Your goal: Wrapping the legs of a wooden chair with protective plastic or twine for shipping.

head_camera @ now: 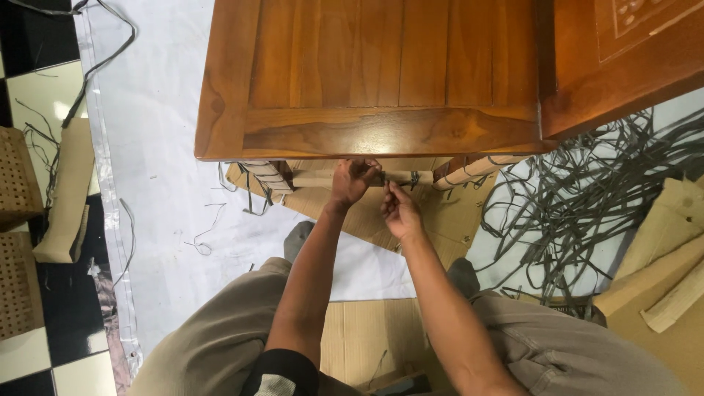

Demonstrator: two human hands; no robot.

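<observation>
A brown wooden table top point(367, 81) fills the upper middle of the head view. Under its front edge runs a paper-wrapped crossbar point(323, 178), bound with grey strap. My left hand point(352, 182) is closed around the crossbar just below the table edge. My right hand point(400, 211) sits close beside it and pinches a thin grey strap point(412, 179) that goes round the bar. Paper-wrapped legs point(268, 176) slant out at both sides. Most of the crossbar is hidden under the table top.
A tangle of loose grey straps point(587, 198) lies on the right. Cardboard pieces point(660, 279) sit at far right and one cardboard sheet point(367, 337) between my knees. White plastic sheeting point(161, 147) covers the floor; woven cane panels point(16, 176) lean at the left over checkered tiles.
</observation>
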